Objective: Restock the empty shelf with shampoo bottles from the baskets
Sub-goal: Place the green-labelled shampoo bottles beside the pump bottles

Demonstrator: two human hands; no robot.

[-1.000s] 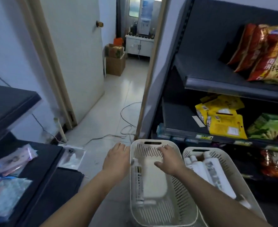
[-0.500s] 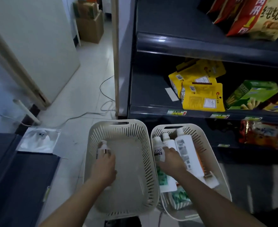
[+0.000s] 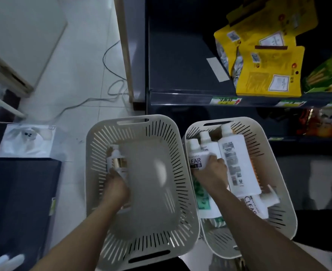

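- The left hand (image 3: 118, 187) reaches down into the left basket (image 3: 161, 130) and grasps a gold-labelled bottle (image 3: 118, 163) lying along its left wall.
- The right hand (image 3: 212, 173), forearm angled inward, grips a white CLEAR bottle (image 3: 195, 159) at the far-left corner of the right basket (image 3: 278, 192).

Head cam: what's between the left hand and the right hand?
Head view: between left hand and right hand lie only the left basket's bare floor, its right wall and the right basket's left wall.

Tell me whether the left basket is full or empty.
Nearly empty: the left basket holds one bottle, gripped by the left hand.
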